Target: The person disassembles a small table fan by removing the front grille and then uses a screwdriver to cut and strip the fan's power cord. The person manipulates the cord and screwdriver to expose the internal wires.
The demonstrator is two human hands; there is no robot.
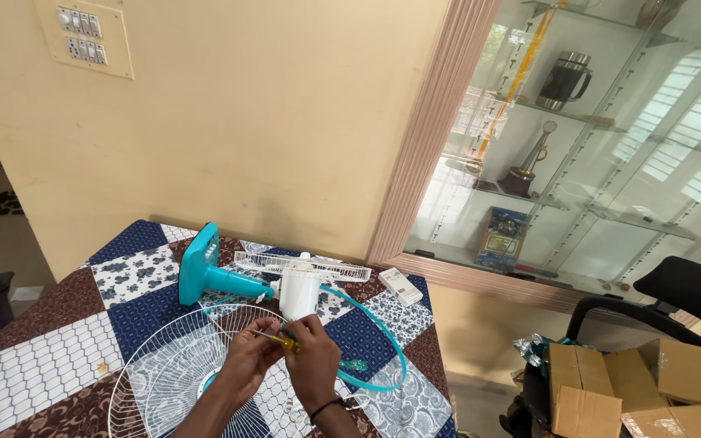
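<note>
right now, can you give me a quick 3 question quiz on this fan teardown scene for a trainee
1. True or false: the teal fan base stands upright on the floor.
2. Which tool do the left hand and right hand hold together? A) hammer B) screwdriver with a yellow handle C) pliers
3. Fill in: the white wire grille lies to the person's ____ of the hands, on the patchwork cloth.

Key
1. False: it lies on its side on the table, joined to the white motor housing.
2. B
3. left
</note>
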